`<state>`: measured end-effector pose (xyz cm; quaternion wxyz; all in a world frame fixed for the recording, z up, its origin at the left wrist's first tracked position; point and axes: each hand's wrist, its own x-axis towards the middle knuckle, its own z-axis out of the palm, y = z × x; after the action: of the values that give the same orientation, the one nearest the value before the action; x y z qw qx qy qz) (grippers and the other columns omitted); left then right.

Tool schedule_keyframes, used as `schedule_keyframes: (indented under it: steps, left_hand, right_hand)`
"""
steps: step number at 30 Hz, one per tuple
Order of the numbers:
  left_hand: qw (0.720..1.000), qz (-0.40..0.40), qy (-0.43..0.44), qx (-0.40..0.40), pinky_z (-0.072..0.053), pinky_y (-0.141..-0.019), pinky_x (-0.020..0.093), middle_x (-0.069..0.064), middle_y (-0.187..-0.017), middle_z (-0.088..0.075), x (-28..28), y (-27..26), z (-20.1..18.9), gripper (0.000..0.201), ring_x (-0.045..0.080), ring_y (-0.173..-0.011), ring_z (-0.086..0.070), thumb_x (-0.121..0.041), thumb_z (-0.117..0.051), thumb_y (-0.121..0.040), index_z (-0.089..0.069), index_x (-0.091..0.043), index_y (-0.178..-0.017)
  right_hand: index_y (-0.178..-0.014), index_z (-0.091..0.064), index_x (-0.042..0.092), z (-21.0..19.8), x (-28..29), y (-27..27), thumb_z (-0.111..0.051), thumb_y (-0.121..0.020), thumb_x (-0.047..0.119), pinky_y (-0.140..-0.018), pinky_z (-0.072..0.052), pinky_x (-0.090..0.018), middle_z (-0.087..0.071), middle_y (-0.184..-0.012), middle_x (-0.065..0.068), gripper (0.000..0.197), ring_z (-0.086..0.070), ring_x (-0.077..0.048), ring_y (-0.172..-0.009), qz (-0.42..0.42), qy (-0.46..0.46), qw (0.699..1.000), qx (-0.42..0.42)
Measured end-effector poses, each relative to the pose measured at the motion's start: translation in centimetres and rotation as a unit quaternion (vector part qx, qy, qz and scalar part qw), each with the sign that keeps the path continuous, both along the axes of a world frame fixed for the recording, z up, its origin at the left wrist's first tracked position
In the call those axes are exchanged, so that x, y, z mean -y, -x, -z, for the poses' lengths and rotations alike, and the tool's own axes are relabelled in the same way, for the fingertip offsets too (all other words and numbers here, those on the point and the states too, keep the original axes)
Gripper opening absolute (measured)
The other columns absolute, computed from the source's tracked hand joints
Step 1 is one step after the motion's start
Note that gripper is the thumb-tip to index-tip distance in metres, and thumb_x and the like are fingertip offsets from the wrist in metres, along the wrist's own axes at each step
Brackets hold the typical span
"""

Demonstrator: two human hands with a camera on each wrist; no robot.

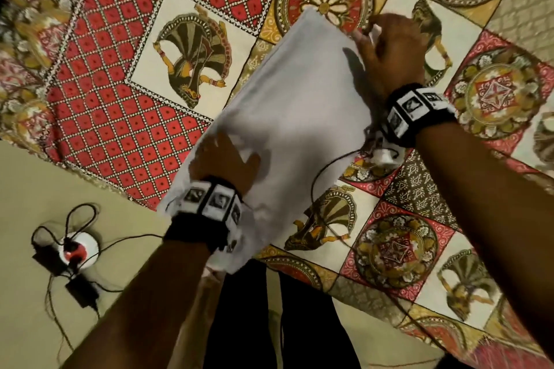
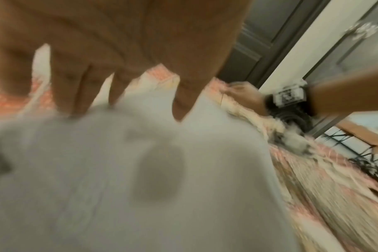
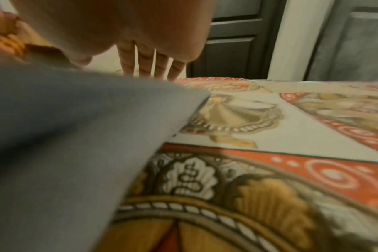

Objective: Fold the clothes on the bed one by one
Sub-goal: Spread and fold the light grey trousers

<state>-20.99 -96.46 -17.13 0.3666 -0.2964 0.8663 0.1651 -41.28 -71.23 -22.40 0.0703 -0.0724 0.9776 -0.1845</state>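
White garment (image 1: 287,117) is laid flat as a folded rectangle on the patterned bedspread (image 1: 126,117), near the bed's edge. Left hand (image 1: 224,163) is pressed flat on its near end, grip open, fingers (image 2: 80,95) spread. Right hand (image 1: 389,48) is placed at the far right corner; fingers (image 3: 149,64) look extended at the cloth edge, but a pinch cannot be ruled out.

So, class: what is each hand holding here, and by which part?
Right hand pinches the white garment at its far edge; left hand holds nothing and presses flat on its near part.
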Motion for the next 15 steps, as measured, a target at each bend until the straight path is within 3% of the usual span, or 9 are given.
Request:
schedule_keyframes:
  steps: [3, 5, 6, 8, 10, 11, 13, 14, 15]
  left_hand:
    - [0.994, 0.082, -0.007, -0.072, -0.038, -0.109, 0.052, 0.020, -0.149, -0.038, 0.0, 7.7, -0.6, 0.086, 0.041, -0.136, -0.039, -0.055, -0.065, -0.086, -0.031, -0.005, -0.147]
    - [0.979, 0.170, -0.017, -0.110, -0.039, -0.104, 0.047, 0.021, -0.143, -0.044, -0.8, 13.8, -0.4, 0.079, 0.041, -0.131, -0.044, -0.045, -0.071, -0.086, -0.035, -0.003, -0.143]
    - [0.968, 0.216, -0.026, -0.124, -0.038, -0.103, 0.045, 0.021, -0.142, -0.046, -1.3, 16.7, 0.1, 0.077, 0.040, -0.130, -0.046, -0.038, -0.075, -0.085, -0.037, -0.004, -0.142]
    - [0.934, 0.320, -0.049, -0.150, -0.036, -0.105, 0.041, 0.020, -0.144, -0.047, -2.6, 21.4, 0.8, 0.077, 0.039, -0.130, -0.047, -0.027, -0.080, -0.082, -0.038, -0.006, -0.145]
    - [0.896, 0.409, -0.069, -0.160, -0.032, -0.109, 0.037, 0.018, -0.150, -0.043, -3.5, 24.5, 1.3, 0.080, 0.037, -0.135, -0.043, -0.023, -0.079, -0.083, -0.037, -0.009, -0.149]
    - [0.880, 0.443, -0.073, -0.155, -0.031, -0.110, 0.036, 0.016, -0.150, -0.044, -3.9, 25.7, 1.6, 0.078, 0.036, -0.136, -0.042, -0.020, -0.079, -0.083, -0.039, -0.010, -0.149]
    - [0.858, 0.489, -0.083, -0.131, -0.034, -0.107, 0.037, 0.017, -0.145, -0.051, -4.6, 27.3, 1.8, 0.066, 0.037, -0.132, -0.046, -0.014, -0.078, -0.083, -0.051, -0.009, -0.143]
    - [0.853, 0.502, -0.083, -0.114, -0.037, -0.105, 0.039, 0.019, -0.141, -0.054, -4.8, 27.9, 1.7, 0.060, 0.038, -0.129, -0.049, -0.012, -0.078, -0.082, -0.056, -0.007, -0.138]
    - [0.855, 0.502, -0.082, -0.098, -0.041, -0.103, 0.040, 0.022, -0.137, -0.057, -4.7, 28.1, 1.4, 0.055, 0.040, -0.125, -0.053, -0.012, -0.078, -0.082, -0.060, -0.006, -0.134]
  right_hand:
    - [-0.104, -0.072, 0.020, -1.0, -3.1, -2.2, -0.056, -0.086, 0.074, -0.080, -0.056, -0.039, -0.074, -0.101, -0.001, 0.059, -0.068, -0.023, -0.093, 0.081, 0.076, 0.990, 0.081]
    - [-0.112, -0.072, 0.023, -1.4, -4.7, -4.2, -0.072, -0.082, 0.063, -0.073, -0.050, -0.024, -0.068, -0.106, 0.012, 0.050, -0.063, -0.011, -0.093, 0.089, 0.117, 0.971, 0.190]
    - [-0.123, -0.068, 0.023, -1.3, -5.3, -5.0, -0.077, -0.082, 0.056, -0.076, -0.045, -0.021, -0.063, -0.110, 0.014, 0.053, -0.059, -0.007, -0.098, 0.088, 0.127, 0.962, 0.224]
    - [-0.133, -0.062, 0.024, -0.3, -6.2, -5.9, -0.080, -0.080, 0.053, -0.085, -0.047, -0.025, -0.062, -0.119, 0.015, 0.063, -0.058, -0.007, -0.104, 0.119, 0.153, 0.951, 0.240]
    - [-0.125, -0.065, 0.025, 0.2, -5.9, -5.7, -0.081, -0.074, 0.061, -0.087, -0.056, -0.033, -0.070, -0.116, 0.007, 0.064, -0.067, -0.013, -0.100, 0.170, 0.197, 0.934, 0.247]
    - [-0.117, -0.066, 0.023, 0.2, -5.6, -5.1, -0.081, -0.073, 0.062, -0.081, -0.059, -0.032, -0.072, -0.108, 0.004, 0.060, -0.069, -0.016, -0.093, 0.203, 0.225, 0.918, 0.257]
    - [-0.104, -0.062, 0.017, -0.3, -5.7, -3.6, -0.082, -0.079, 0.051, -0.057, -0.052, -0.017, -0.066, -0.091, 0.004, 0.047, -0.063, -0.011, -0.076, 0.221, 0.234, 0.908, 0.267]
    - [-0.102, -0.061, 0.015, -0.6, -5.6, -2.6, -0.083, -0.079, 0.048, -0.053, -0.046, -0.016, -0.063, -0.088, 0.004, 0.046, -0.059, -0.010, -0.075, 0.213, 0.217, 0.913, 0.274]
    - [-0.102, -0.062, 0.014, -1.2, -5.1, -1.9, -0.085, -0.075, 0.052, -0.057, -0.046, -0.019, -0.062, -0.091, 0.004, 0.052, -0.059, -0.012, -0.080, 0.201, 0.204, 0.916, 0.283]
